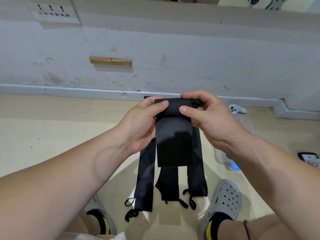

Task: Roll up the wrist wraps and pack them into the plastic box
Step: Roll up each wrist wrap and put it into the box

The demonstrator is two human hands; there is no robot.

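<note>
To roll well, turn the top edge over tight and straight. The left hand and right hand each pinch the top of one black wrist wrap; the rest hangs between them. The plastic box sits on the floor under the right arm.

I hold one wrist wrap between left hand and right hand, above three other wraps on the floor. The plastic box sits to their right.
</note>
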